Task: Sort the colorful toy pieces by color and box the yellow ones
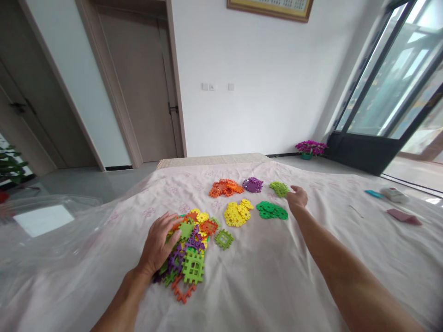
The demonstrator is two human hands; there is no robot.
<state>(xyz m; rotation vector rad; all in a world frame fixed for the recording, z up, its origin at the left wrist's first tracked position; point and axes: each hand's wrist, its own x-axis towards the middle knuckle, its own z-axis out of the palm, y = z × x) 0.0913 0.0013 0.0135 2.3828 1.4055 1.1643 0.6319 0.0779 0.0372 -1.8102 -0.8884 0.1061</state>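
My left hand (161,242) lies over the left side of a mixed pile of plastic building pieces (194,265), thumb and fingers apart. Near its fingertips is a light green square piece (186,229); purple, orange and yellow pieces surround it. My right hand (297,197) reaches out to the edge of a small light green pile (278,188), its visible fingers apart and nothing plainly held. Sorted by colour nearby are an orange pile (225,188), a purple pile (253,185), a yellow pile (238,213) and a dark green pile (272,210). One light green square piece (224,239) sits beside the mixed pile.
A pale patterned cloth (256,276) covers the work surface. Clear plastic with a white label (44,221) lies at the left. Toward the right are a white packet (394,194), a blue item (374,193) and a pink folded item (404,216). Pink flowers (310,147) stand beyond.
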